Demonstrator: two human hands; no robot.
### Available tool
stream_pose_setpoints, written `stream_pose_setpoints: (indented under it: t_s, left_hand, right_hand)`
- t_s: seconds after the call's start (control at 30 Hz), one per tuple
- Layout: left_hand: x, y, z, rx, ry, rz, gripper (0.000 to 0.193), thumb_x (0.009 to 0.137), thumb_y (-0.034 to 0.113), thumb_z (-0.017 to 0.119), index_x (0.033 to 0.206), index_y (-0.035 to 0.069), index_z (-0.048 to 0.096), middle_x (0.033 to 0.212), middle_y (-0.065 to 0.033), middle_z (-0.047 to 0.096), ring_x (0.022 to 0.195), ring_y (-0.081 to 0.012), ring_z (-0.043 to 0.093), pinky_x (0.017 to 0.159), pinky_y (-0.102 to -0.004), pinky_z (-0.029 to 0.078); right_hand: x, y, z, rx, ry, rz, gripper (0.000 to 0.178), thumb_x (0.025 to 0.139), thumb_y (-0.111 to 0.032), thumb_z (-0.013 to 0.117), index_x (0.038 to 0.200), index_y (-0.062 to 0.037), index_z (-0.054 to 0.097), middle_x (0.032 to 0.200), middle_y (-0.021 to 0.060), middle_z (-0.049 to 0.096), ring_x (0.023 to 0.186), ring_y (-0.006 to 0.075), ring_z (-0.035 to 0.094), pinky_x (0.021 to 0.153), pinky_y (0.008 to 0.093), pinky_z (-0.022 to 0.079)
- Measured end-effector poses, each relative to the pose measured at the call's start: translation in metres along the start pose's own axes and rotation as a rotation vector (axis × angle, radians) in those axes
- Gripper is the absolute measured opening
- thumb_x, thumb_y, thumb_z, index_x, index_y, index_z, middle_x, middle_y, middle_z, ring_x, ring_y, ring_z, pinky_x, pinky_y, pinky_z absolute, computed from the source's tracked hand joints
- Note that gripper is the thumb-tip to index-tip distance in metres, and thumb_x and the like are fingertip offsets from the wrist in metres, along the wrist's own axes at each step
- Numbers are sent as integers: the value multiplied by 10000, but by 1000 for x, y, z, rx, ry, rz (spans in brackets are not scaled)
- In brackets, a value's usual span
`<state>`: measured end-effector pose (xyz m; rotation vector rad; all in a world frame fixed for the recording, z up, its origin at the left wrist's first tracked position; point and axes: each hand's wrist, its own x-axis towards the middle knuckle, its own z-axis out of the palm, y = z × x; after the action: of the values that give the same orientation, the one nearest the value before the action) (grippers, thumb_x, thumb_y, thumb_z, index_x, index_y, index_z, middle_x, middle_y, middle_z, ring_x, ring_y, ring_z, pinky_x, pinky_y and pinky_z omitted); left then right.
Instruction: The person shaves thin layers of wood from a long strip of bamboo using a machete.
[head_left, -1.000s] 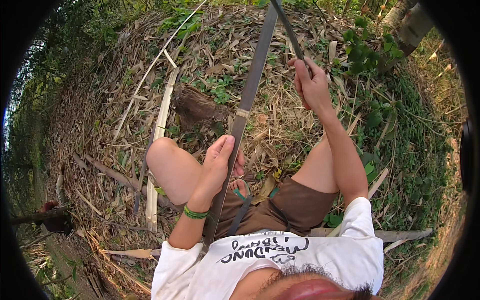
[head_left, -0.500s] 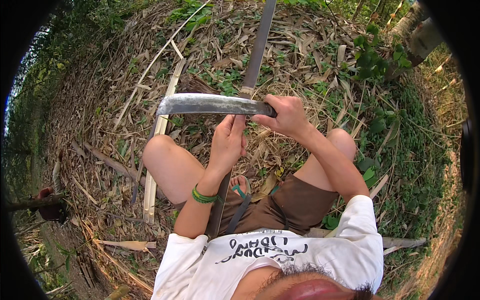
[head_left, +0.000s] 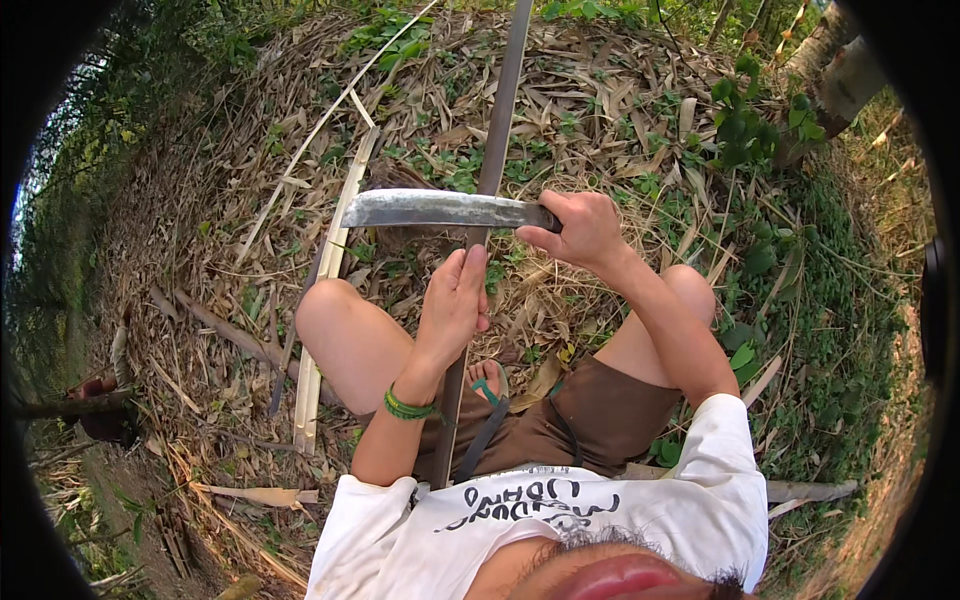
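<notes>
My right hand (head_left: 585,230) is closed round the dark handle of a machete (head_left: 430,209). Its long curved blade points left and lies across a long, narrow bamboo strip (head_left: 503,110), dark brown on the visible side. The strip runs from the top edge down between my knees to my lap. Just below the blade, my left hand (head_left: 452,305) grips the strip, with the thumb lying along it and pointing toward the blade. The blade hides the part of the strip beneath it.
Pale split bamboo strips (head_left: 345,205) lie on the leaf-covered ground beyond my left knee. A brown branch (head_left: 235,330) rests left of that knee. At the far right top stands a trunk (head_left: 848,85) with leafy plants beside it. A dark reddish object (head_left: 105,412) is at the far left.
The bamboo strip has shifted slightly left at the top and shows a narrower side. The machete has moved a little to the right, and a small gap now shows between blade and left thumb.
</notes>
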<state>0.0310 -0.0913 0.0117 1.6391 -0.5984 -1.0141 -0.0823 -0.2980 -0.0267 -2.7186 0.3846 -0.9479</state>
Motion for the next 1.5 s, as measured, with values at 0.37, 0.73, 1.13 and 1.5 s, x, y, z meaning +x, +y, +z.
stream_pose_setpoints:
  t_s: [0.37, 0.73, 1.13, 1.5]
  left_hand:
    - [-15, -13, -11, -81, -78, -101, 459, 1054, 514, 459, 837, 110, 483, 587, 30, 432, 427, -47, 404, 391, -191, 367]
    - [20, 6, -10, -4, -162, -13, 473, 1071, 502, 414, 838, 95, 478, 554, 41, 409, 414, -52, 390, 386, -221, 360]
    - [-44, -21, -51, 203, -178, -40, 422, 1073, 409, 475, 803, 85, 473, 537, 62, 405, 411, -41, 416, 369, -227, 349]
    - [-142, -81, -80, 191, -96, -251, 450, 1054, 426, 511, 813, 46, 515, 531, 47, 443, 437, -44, 429, 393, -243, 339]
  right_hand:
    - [9, 59, -3, 16, -18, 370, 682, 891, -726, 560, 672, -81, 599, 511, 100, 556, 477, 315, 615, 460, 436, 477]
    - [5, 70, -17, 37, 86, 352, 695, 932, -702, 521, 692, -54, 598, 495, 119, 526, 472, 331, 582, 468, 430, 438]
    - [-5, 116, -38, 35, 139, 511, 696, 930, -696, 530, 668, -52, 570, 509, 137, 535, 474, 348, 571, 474, 448, 442]
    - [-16, 144, -28, -23, 46, 547, 726, 931, -689, 529, 663, -18, 592, 551, 173, 582, 532, 367, 616, 525, 466, 474]
